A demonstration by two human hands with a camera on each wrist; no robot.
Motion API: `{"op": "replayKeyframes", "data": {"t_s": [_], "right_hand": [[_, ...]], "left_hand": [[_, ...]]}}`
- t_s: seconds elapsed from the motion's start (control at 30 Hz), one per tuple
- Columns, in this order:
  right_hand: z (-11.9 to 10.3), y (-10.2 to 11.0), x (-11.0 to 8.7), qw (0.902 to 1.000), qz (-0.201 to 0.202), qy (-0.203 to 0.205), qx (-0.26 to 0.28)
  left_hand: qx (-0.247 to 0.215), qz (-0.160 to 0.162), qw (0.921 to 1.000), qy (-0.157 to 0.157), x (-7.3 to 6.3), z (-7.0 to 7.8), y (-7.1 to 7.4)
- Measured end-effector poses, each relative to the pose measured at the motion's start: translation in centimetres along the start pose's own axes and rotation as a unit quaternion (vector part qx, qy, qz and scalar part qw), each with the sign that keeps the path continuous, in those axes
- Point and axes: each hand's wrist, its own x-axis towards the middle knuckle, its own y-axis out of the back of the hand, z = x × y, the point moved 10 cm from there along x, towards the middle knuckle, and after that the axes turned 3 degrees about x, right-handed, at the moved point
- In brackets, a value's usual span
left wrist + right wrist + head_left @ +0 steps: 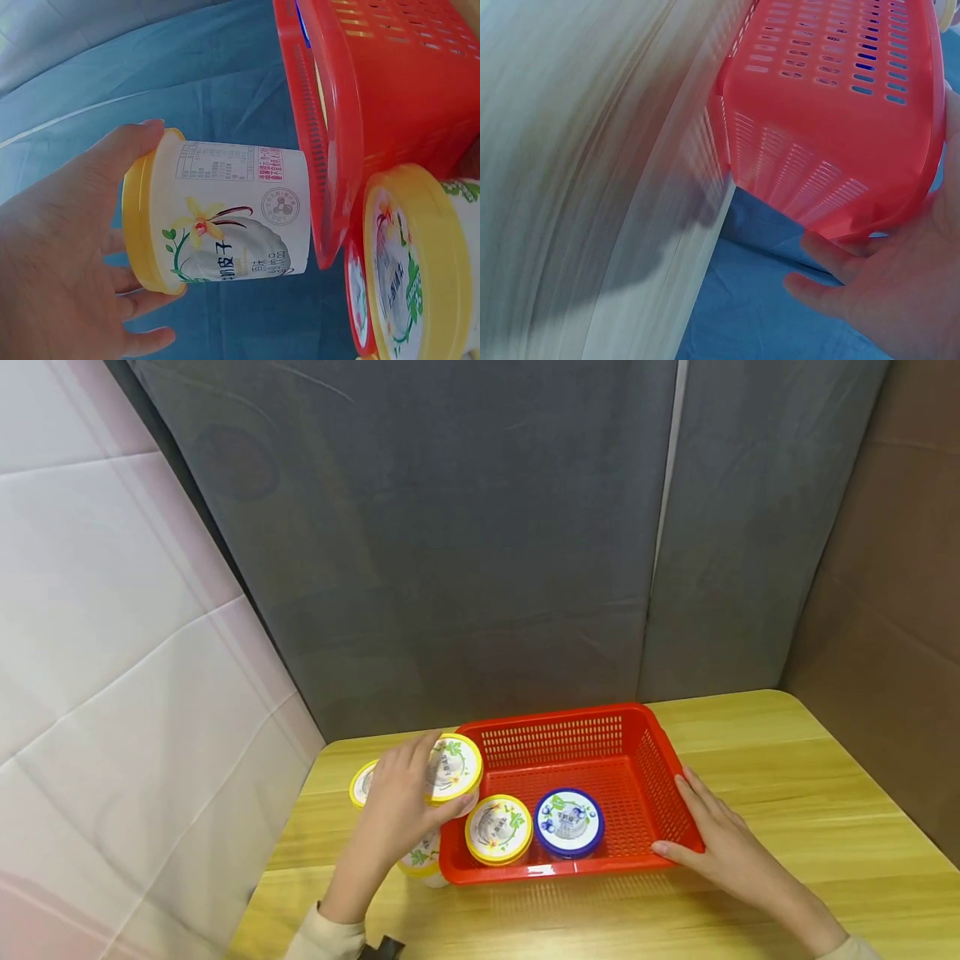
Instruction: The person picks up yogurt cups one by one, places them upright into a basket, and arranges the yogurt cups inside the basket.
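My left hand grips a yellow-lidded paper tub by its lid, above the left end of a red plastic basket. Fingers and thumb wrap the lid's edge, and the tub's base is close to the basket rim in the left wrist view. My right hand holds the basket's right end by the rim, thumb near the front corner. Inside the basket, a yellow-lidded tub stands at front left, beside a blue-lidded tub.
Left of the basket, partly behind my left hand, are another yellow-lidded tub and a farther yellow-lidded tub. A red-rimmed lid shows in the left wrist view. The wooden table meets grey cloth at the back.
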Motion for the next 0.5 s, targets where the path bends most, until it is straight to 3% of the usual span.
{"op": "replayKeyframes", "data": {"t_s": [0.5], "right_hand": [[0.1, 0.0, 0.1, 1.0000, -0.001, -0.003, 0.005]], "left_hand": [[-0.003, -0.001, 0.9996, -0.027, 0.6, 1.8, -0.6]]}}
